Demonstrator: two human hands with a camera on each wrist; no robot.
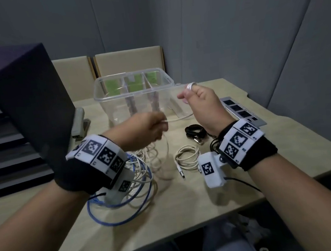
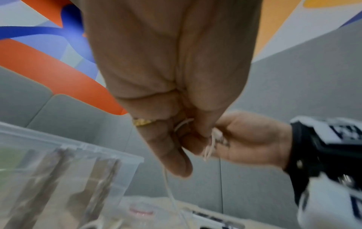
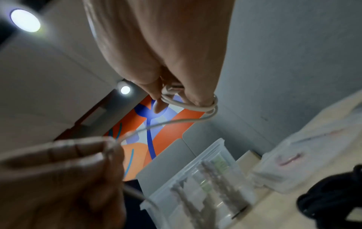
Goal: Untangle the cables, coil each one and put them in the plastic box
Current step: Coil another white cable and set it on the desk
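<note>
A thin white cable (image 1: 178,118) runs between both raised hands above the table. My right hand (image 1: 200,101) holds it with loops (image 3: 197,106) wound round its fingers. My left hand (image 1: 150,126) pinches the same cable (image 2: 183,125) lower down, and the slack (image 1: 163,158) hangs to the table. The clear plastic box (image 1: 134,87) with dividers stands behind the hands. A tangle of blue cable (image 1: 138,192) and white cables lies under my left wrist. A coiled white USB cable (image 1: 186,157) and a coiled black cable (image 1: 195,131) lie near my right wrist.
An open laptop (image 1: 31,106) stands at the left with a stapler (image 1: 78,123) beside it. A grey strip with dark squares (image 1: 240,110) lies at the right. The table edge (image 1: 287,186) runs close at the front right. Chair backs (image 1: 128,62) stand behind the box.
</note>
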